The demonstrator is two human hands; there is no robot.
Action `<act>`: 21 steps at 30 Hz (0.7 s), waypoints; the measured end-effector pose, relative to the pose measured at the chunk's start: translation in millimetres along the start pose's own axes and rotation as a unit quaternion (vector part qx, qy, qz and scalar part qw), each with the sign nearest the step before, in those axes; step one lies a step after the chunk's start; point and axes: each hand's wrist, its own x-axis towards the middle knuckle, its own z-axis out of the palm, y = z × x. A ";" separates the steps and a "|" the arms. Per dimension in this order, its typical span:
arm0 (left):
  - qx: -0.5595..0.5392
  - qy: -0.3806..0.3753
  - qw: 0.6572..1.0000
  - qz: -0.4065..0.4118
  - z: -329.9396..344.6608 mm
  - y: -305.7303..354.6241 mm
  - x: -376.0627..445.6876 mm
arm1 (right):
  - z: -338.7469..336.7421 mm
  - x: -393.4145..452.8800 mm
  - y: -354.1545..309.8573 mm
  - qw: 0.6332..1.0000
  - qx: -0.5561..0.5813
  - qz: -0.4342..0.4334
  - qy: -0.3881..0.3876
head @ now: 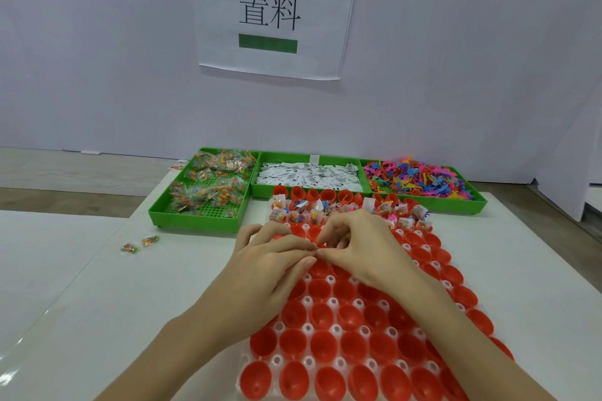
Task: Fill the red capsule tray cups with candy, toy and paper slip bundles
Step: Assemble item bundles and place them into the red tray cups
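- Empty red cups (321, 347) sit nearest you.
- Your left hand (270, 265) and right hand (361, 246) meet fingertip to fingertip; what they pinch stays hidden.
- Bundles likely light, crumply: pinch their middles.

A red capsule tray (342, 335) of open cups lies flat on the table, its second-farthest row holding bundles (312, 210), with green bins of candy packets (208, 185), paper slips (308, 176) and toys (420, 177) behind.
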 end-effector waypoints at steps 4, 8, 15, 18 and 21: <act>0.048 -0.018 0.998 0.027 -3.9 3.5 -0.2 | -4.2 -1.3 1.0 1.000 -0.018 -0.008 -0.023; 0.054 -0.038 0.997 0.030 -6.4 5.4 0.1 | -2.7 -0.2 1.3 0.999 -0.034 -0.015 0.005; 0.060 -0.059 0.996 0.020 -2.9 3.5 -0.2 | 1.0 1.6 2.4 0.998 -0.027 -0.028 0.046; 0.069 -0.062 0.996 0.020 -3.6 3.5 -1.6 | 1.9 1.8 0.8 0.998 -0.035 -0.040 0.029; 0.112 -0.065 0.991 0.028 -5.5 5.0 -2.7 | 0.8 3.0 0.8 0.999 -0.030 -0.029 0.013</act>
